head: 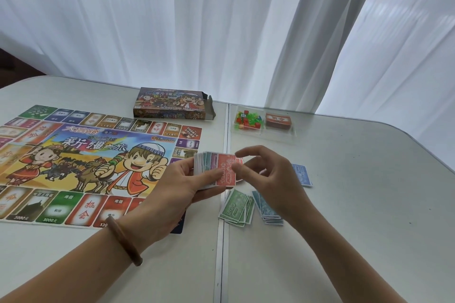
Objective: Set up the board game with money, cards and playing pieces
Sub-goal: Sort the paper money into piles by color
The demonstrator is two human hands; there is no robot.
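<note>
My left hand (187, 179) grips a stack of play money (211, 167) with a red 10000 note on top. My right hand (266, 172) pinches that top red note at its right edge. On the table below lie a pile of green 500 notes (237, 206), a pile of light blue notes (267, 211) and darker blue notes (302, 174) partly hidden by my right hand. The colourful game board (81, 162) is spread flat to the left. A clear tray (263, 122) at the back holds coloured playing pieces (248, 119) with a die and a red card deck (278, 120).
The open game box (172, 103) stands behind the board near the white curtain. A seam (222, 241) runs down the white table between the board and the money piles. A dark blue item (178, 226) peeks out under my left forearm.
</note>
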